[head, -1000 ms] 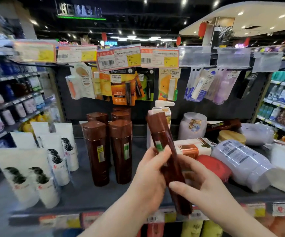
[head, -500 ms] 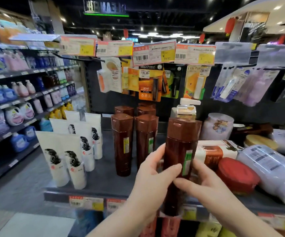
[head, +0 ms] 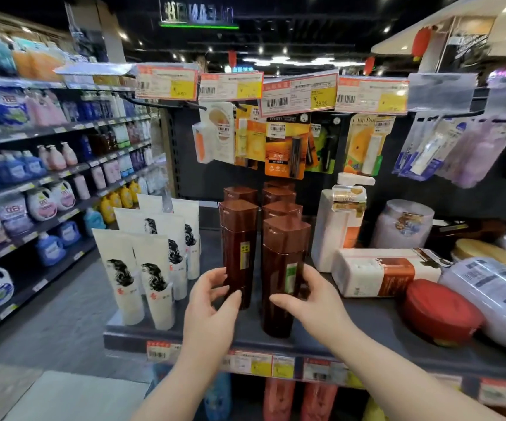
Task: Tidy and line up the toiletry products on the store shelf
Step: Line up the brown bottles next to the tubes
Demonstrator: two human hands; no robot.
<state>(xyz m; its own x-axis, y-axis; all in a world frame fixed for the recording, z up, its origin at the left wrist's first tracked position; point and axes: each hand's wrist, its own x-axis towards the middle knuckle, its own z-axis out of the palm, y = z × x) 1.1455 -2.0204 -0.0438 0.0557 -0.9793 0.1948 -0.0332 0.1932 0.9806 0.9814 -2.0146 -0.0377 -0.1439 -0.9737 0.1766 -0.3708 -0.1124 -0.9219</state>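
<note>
Where the tall brown plastic bottle with the green label point(head: 285, 278) stands upright near the front edge of the dark shelf point(head: 367, 320), centre frame, the right hand point(head: 309, 299) curls round its lower body, thumb in front. The left hand point(head: 212, 296) clasps the neighbouring brown bottle with the yellow label point(head: 239, 253). More brown bottles point(head: 277, 197) queue behind; white squeeze tubes point(head: 142, 268) stand ordered at left. At right, a white-and-orange box point(head: 376, 275), red round tub point(head: 440, 311) and pale wrapped bottle point(head: 495, 296) lie toppled, so roughly half seems undone.

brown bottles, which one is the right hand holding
The green-label bottle, frontmost of all; the right hand grips it. The left hand holds the yellow-label bottle.
</note>
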